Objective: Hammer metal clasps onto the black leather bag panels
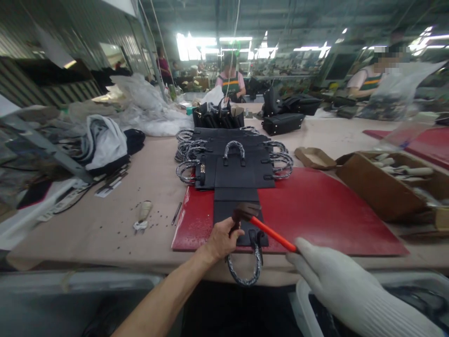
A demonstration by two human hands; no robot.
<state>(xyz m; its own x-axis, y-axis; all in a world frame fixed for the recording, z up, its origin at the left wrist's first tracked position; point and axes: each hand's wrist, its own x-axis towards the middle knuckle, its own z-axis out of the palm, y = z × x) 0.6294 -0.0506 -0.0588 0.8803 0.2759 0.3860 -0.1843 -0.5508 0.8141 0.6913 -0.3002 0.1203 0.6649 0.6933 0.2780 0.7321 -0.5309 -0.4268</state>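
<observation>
A red mat point(315, 210) spans the frame's centre, cushioning a flat black leather panel point(238, 208) at lower centre, with more panels stacked point(238, 159) above. The gloved right hand point(336, 285), lower right, is closed around an orange-handled hammer point(259, 220). The bare left hand point(222, 238) pinches something small under the hammerhead, seemingly steadying it; what it is cannot be told.

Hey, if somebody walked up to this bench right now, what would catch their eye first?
Probably the orange-handled hammer raised over the black bag panel on the red mat, gripped by the gloved right hand while the bare left hand steadies something beneath the hammer head. Just behind lies a stack of black panels with wrapped handles, and a cardboard box sits to the right.
</observation>
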